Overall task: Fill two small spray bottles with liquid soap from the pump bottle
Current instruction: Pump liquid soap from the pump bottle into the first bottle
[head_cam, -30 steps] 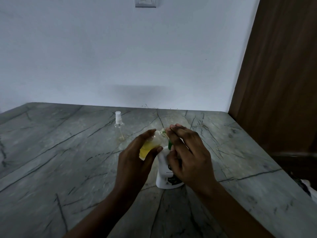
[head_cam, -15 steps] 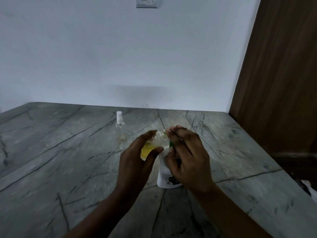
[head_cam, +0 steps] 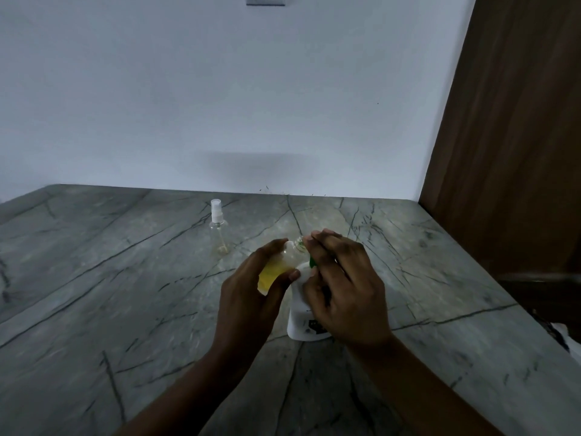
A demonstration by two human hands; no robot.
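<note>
My left hand (head_cam: 248, 297) grips a small clear spray bottle (head_cam: 278, 267) with its cap off, tilted, about half full of yellow soap. Its open mouth sits right at the green nozzle of the white pump bottle (head_cam: 298, 316), which stands on the counter. My right hand (head_cam: 341, 287) lies over the pump head, fingers on top of it, hiding most of the pump. A second small spray bottle (head_cam: 219, 229) with a white sprayer cap stands upright farther back on the left; it looks nearly empty.
The grey veined stone counter (head_cam: 110, 294) stretches left and toward me. A white wall runs along its back edge, with a switch plate (head_cam: 265, 0) high up. A brown wooden panel (head_cam: 515, 152) borders the counter on the right.
Almost nothing has moved. My right hand sits slightly lower on the pump head, and the left hand keeps the tilted bottle at the nozzle.
</note>
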